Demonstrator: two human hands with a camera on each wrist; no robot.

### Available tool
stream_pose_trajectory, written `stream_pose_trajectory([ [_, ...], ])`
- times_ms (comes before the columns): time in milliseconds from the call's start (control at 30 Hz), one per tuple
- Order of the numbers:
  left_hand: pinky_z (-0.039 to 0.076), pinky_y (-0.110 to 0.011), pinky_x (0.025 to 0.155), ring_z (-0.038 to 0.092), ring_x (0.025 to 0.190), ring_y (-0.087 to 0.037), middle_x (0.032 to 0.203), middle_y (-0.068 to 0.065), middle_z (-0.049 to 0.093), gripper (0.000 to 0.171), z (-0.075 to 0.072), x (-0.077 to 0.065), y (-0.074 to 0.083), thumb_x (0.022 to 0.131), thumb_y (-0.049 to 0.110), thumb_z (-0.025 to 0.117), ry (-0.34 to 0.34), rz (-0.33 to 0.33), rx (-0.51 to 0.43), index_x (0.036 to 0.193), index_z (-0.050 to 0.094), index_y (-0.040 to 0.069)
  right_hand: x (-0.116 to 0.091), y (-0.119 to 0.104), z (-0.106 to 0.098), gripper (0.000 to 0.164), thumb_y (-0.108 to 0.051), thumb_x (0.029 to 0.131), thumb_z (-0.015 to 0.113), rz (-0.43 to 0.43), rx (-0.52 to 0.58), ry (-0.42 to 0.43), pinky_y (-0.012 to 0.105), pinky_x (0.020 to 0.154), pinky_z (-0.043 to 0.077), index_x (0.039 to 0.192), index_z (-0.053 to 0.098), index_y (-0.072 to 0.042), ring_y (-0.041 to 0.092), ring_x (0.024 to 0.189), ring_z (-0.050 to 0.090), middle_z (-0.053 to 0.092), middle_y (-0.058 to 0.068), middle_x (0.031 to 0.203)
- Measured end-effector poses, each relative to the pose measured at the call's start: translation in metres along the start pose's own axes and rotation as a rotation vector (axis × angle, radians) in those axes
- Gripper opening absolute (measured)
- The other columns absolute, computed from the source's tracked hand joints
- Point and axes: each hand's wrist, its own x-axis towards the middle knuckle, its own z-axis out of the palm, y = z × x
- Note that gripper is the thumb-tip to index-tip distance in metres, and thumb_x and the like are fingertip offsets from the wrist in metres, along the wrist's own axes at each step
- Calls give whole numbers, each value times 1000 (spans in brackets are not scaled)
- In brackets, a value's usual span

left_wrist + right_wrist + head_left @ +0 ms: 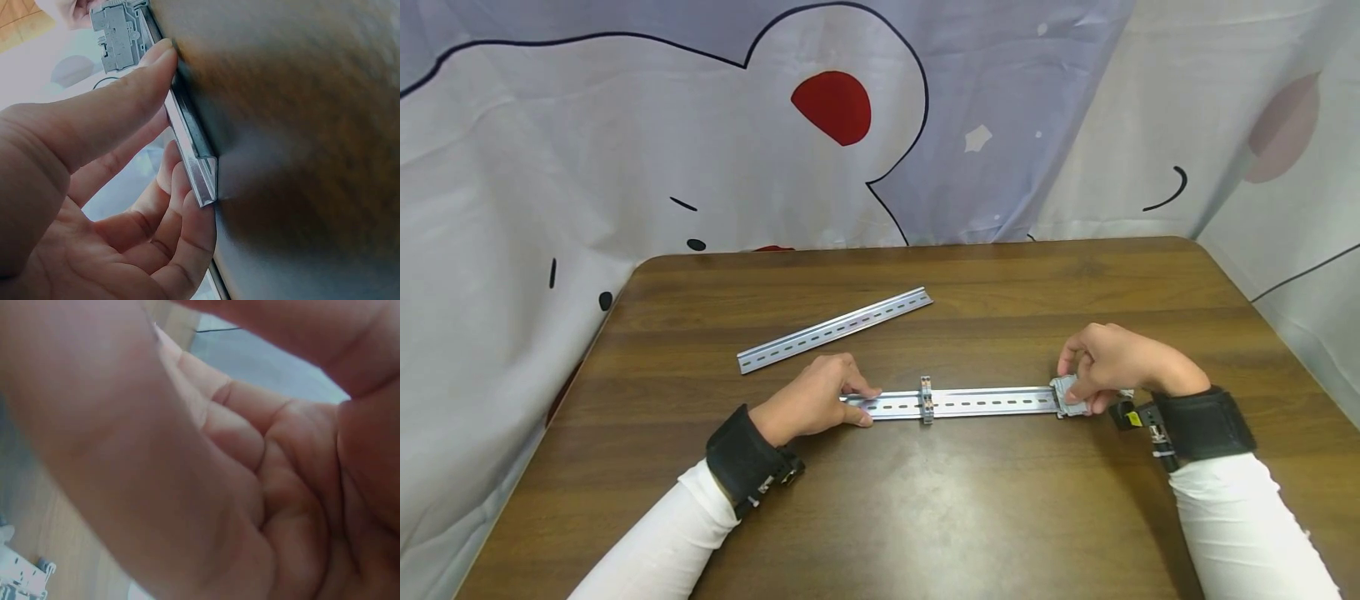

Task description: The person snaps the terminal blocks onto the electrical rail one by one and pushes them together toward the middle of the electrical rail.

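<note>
A slotted metal DIN rail point(992, 403) lies flat on the table, running left to right. My left hand point(816, 398) pinches its left end, thumb on the near edge and fingers on the far edge; the left wrist view shows the rail's bent profile point(201, 178) against the fingers. A narrow grey terminal block point(927, 402) sits across the rail, to the right of that hand. At the rail's right end, my right hand point(1116, 362) holds a grey block-shaped piece point(1066, 395) between thumb and fingers. Curled fingers point(144, 456) fill most of the right wrist view.
Behind the left hand, a second slotted DIN rail point(835, 331) lies at a slant. The brown wooden table point(910, 517) ends at a printed curtain point(625, 150) at the back and sides. Both wrists wear black straps with small cameras.
</note>
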Motion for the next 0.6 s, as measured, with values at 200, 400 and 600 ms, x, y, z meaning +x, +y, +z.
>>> stream_pose_trajectory([
  [200,43,-21,64,61,80,-19,91,-6,70,38,1,0,0,70,21,88,0,-15,2,106,79,12,0,-15,8,23,1,75,78,37,-90,67,32,50,58,92,64,5,13,46,69,71,11,59],
  [400,44,-22,64,62,81,-20,91,-6,70,38,0,0,2,71,22,88,-5,-19,15,106,79,13,-1,-25,15,15,5,74,75,53,-168,138,30,46,56,81,62,3,10,41,65,69,13,64],
  [600,43,-22,63,61,81,-19,92,-6,70,38,0,0,2,71,22,88,-10,-35,4,107,78,13,2,-37,26,22,8,72,57,18,-332,256,25,45,51,59,55,-10,8,36,63,62,4,57],
])
